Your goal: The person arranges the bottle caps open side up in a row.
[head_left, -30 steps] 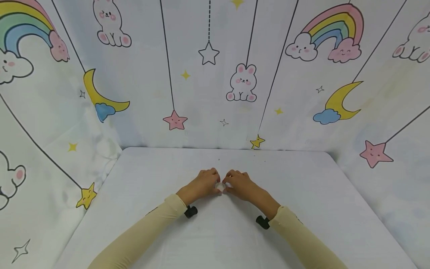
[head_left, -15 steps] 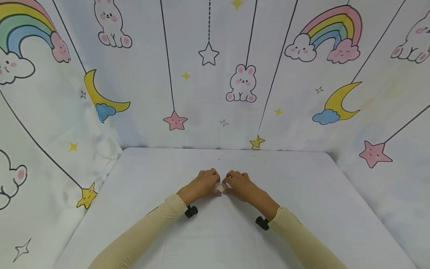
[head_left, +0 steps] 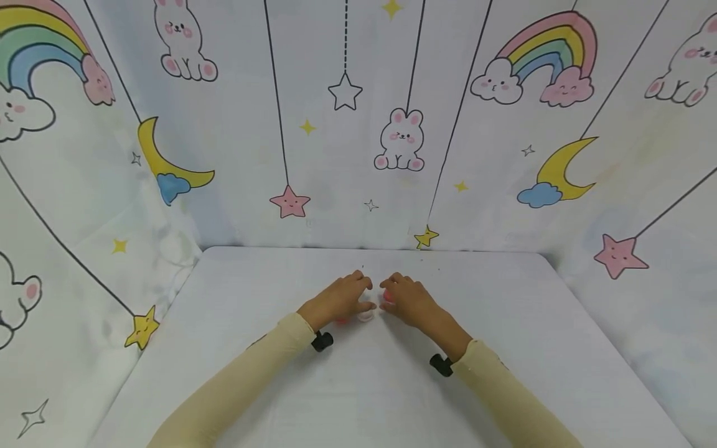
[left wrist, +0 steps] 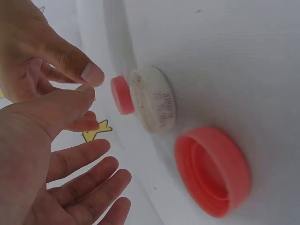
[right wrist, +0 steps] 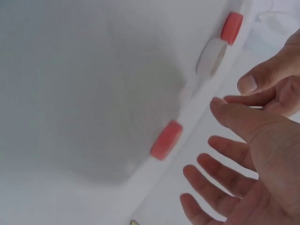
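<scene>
A small shallow round container [left wrist: 153, 99], whitish and see-through with handwriting on its side, lies on the white table between my hands. One red round cap [left wrist: 213, 171] sits on the left-hand side, its ridged hollow inside showing in the left wrist view. A second red cap [right wrist: 167, 140] is on the right-hand side, partly behind the right hand in the head view. My left hand [head_left: 337, 300] hovers over the near cap and container, fingers spread and holding nothing. My right hand [head_left: 411, 302] is raised beside the second cap, fingers loose, with nothing held. The two thumbs point at each other.
The white table [head_left: 358, 392] reaches back to a cloth backdrop [head_left: 235, 137] printed with rabbits, stars and rainbows. Small dark specks dot its far part. A black wrist camera [head_left: 322, 341] sits under the left wrist, another camera [head_left: 441, 364] under the right.
Both hands were curled close around the whitish container. Now they have let go, lifted and spread their fingers, and the two red caps have come into sight on either side of it.
</scene>
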Demonstrator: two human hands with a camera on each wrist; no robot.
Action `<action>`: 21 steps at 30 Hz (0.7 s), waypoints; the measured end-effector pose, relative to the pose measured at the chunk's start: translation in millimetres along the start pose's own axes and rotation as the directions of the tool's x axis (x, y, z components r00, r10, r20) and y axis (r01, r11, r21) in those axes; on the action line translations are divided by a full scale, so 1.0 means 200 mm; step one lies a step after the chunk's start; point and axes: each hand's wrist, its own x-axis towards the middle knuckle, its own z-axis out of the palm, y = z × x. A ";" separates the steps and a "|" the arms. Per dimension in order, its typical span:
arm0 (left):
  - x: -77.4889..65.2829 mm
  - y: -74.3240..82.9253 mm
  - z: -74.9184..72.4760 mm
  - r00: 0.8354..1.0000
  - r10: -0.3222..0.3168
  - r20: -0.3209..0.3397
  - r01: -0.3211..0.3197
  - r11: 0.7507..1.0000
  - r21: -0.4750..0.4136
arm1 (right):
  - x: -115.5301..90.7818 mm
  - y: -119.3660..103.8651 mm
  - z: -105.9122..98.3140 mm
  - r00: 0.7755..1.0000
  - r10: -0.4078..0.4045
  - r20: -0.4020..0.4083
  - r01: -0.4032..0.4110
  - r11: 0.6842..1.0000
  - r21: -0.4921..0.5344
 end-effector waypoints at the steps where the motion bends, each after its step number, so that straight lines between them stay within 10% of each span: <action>1: 0.01 0.00 -0.01 1.000 -0.002 0.003 0.002 1.000 -0.011 | 0.00 0.01 -0.01 1.000 0.010 0.000 -0.010 1.000 0.008; 21: 0.28 0.06 0.01 0.993 -0.058 0.103 0.057 0.998 0.015 | 0.03 0.21 0.02 0.993 0.086 0.080 -0.096 0.987 0.130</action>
